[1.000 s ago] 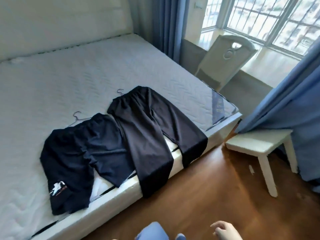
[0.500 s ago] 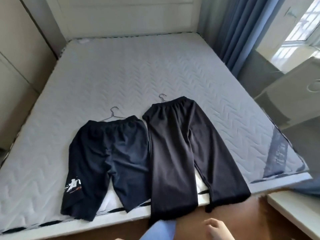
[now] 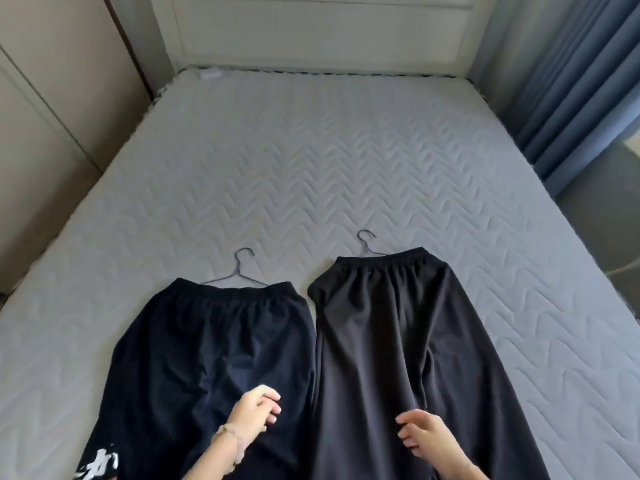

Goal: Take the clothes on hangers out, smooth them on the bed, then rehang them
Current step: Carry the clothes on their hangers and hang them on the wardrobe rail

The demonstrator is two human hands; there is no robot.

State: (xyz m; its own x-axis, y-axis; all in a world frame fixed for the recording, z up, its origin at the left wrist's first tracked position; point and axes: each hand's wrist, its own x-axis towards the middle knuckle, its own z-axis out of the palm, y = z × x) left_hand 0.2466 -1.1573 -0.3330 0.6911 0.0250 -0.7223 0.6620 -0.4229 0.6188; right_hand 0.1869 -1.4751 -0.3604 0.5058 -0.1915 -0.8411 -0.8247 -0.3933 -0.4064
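Note:
Two garments lie flat side by side on the grey quilted mattress [image 3: 311, 161]. On the left are dark navy shorts [image 3: 214, 344] with white print low on one leg, and a thin wire hanger [image 3: 239, 271] sticks out of the waistband. To the right lie longer black trousers [image 3: 398, 341], also on a wire hanger [image 3: 367, 242]. My left hand [image 3: 254, 415] hovers over the shorts' right leg with its fingers loosely curled and nothing in them. My right hand [image 3: 424, 436] hangs above the trousers, fingers bent and apart, holding nothing.
A white padded headboard [image 3: 322, 29] closes the far end of the bed. Beige wardrobe panels [image 3: 45, 109] stand along the left side. Blue curtains [image 3: 581, 81] hang at the right, with a grey ledge below them.
The view has swung left and closer over the bed, so the window, chair and stool are out of sight. Both hands have come up over the garments.

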